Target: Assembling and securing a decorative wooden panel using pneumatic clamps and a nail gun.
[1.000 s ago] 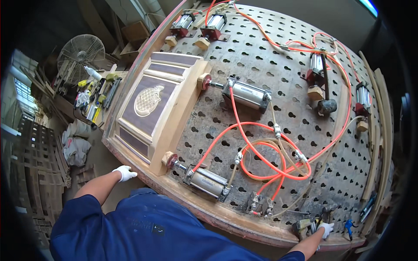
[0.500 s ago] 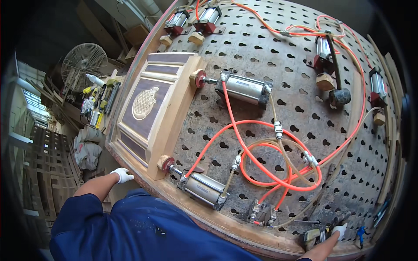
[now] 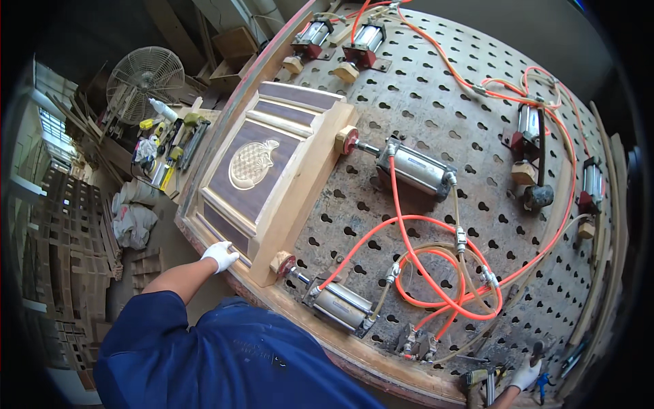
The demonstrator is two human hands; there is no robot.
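Observation:
A carved wooden panel (image 3: pixel 218 174) in a pale frame lies on the perforated metal table (image 3: pixel 436 146), with a raised fruit-like motif in its middle. My left hand (image 3: pixel 221 257), in a white glove, rests with extended fingers on the frame's near corner. Two air cylinders, the upper one (image 3: pixel 417 167) and the lower one (image 3: pixel 343 305), press wood-faced red pads against the panel's right side. At the lower right, my gloved right hand (image 3: pixel 525 375) is closed round a dark-handled tool (image 3: pixel 538 350), whose other end is hidden. Beside it lies a nail gun (image 3: pixel 475 377).
Orange air hoses (image 3: pixel 436 290) loop across the table from the cylinders to a valve fitting (image 3: pixel 417 343). More cylinders stand along the far and right sides, near a black-headed mallet (image 3: pixel 538 196). Left of the table are a tool-covered bench (image 3: pixel 170 146) and a fan (image 3: pixel 145 82).
My left hand has moved up from the table's edge onto the panel's near corner. My right hand has closed on the dark-handled tool. The whole view has shifted a little.

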